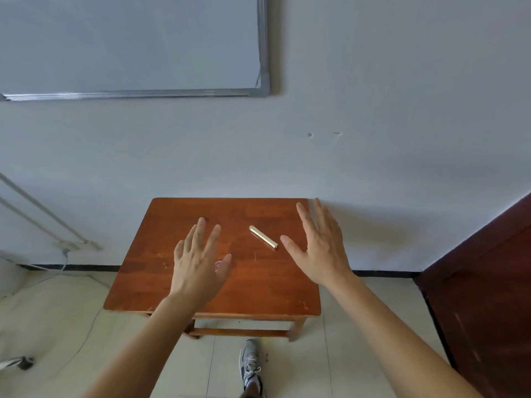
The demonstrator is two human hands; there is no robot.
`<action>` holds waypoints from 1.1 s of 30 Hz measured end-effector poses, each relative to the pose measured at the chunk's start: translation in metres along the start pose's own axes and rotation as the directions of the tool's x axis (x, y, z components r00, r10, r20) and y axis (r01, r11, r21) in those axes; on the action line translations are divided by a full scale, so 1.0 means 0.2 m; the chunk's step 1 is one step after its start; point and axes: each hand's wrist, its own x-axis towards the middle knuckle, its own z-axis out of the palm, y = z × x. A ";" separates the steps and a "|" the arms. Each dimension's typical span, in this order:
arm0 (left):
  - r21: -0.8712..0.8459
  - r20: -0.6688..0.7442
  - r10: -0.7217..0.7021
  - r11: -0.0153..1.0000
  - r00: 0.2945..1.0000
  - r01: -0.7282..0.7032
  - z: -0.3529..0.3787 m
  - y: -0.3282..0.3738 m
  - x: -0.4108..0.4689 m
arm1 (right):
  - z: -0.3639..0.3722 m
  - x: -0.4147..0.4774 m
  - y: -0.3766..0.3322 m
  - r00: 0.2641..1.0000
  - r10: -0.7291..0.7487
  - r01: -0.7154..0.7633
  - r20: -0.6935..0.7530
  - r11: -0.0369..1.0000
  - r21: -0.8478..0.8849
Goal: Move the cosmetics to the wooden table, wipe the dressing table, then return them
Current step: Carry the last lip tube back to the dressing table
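Note:
A small wooden table (161,285) stands against the white wall. A slim gold cosmetic tube (263,237) lies on its top, right of centre, slanting from upper left to lower right. My left hand (198,262) hovers over the table's middle with fingers spread and straight, holding nothing. A small pinkish item (219,265) shows just under its thumb, mostly hidden. My right hand (319,248) is raised over the table's right part, fingers straight, just right of the gold tube and not touching it.
A whiteboard (129,44) hangs on the wall at upper left. A dark wooden door or cabinet (488,282) stands to the right. My shoe (250,366) is on the tiled floor in front of the table. Cables (66,254) trail at the left.

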 end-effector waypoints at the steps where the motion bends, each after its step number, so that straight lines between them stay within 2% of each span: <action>1: -0.001 0.030 -0.007 1.000 1.000 0.007 0.06 -0.04 0.08 | 0.05 0.08 0.01 1.000 0.017 -0.017 0.015 1.000 -0.010; 8: -0.027 0.300 -0.063 0.997 0.952 0.074 0.48 -0.27 0.42 | 0.53 0.41 0.05 0.955 0.163 -0.160 0.249 0.987 -0.031; 12: 0.010 0.412 -0.063 0.998 0.909 0.065 0.69 -0.36 0.48 | 0.81 0.46 0.03 0.882 0.229 -0.244 0.412 0.970 -0.017; 14: 0.020 0.443 -0.086 0.996 0.893 0.086 0.77 -0.38 0.46 | 0.91 0.44 0.02 0.859 0.261 -0.289 0.439 0.957 -0.005; 16: -0.009 0.419 -0.096 0.994 0.903 0.110 0.82 -0.39 0.43 | 0.99 0.41 0.03 0.869 0.289 -0.304 0.401 0.952 -0.027; 19: -0.180 0.318 -0.047 0.978 0.947 0.109 0.85 -0.39 0.41 | 1.05 0.38 0.05 0.889 0.285 -0.270 0.357 0.958 -0.094; 24: -0.294 0.250 0.014 0.954 0.968 0.062 0.83 -0.39 0.49 | 1.03 0.41 0.06 0.893 0.272 -0.270 0.359 0.961 -0.055; 28: -0.319 0.170 0.090 0.947 0.981 -0.032 0.72 -0.32 0.61 | 0.88 0.46 0.07 0.919 0.274 -0.275 0.285 0.961 -0.037; 33: -0.331 -0.023 0.222 0.918 0.975 -0.217 0.44 -0.11 0.78 | 0.49 0.50 0.11 0.958 0.275 -0.276 0.085 0.961 0.002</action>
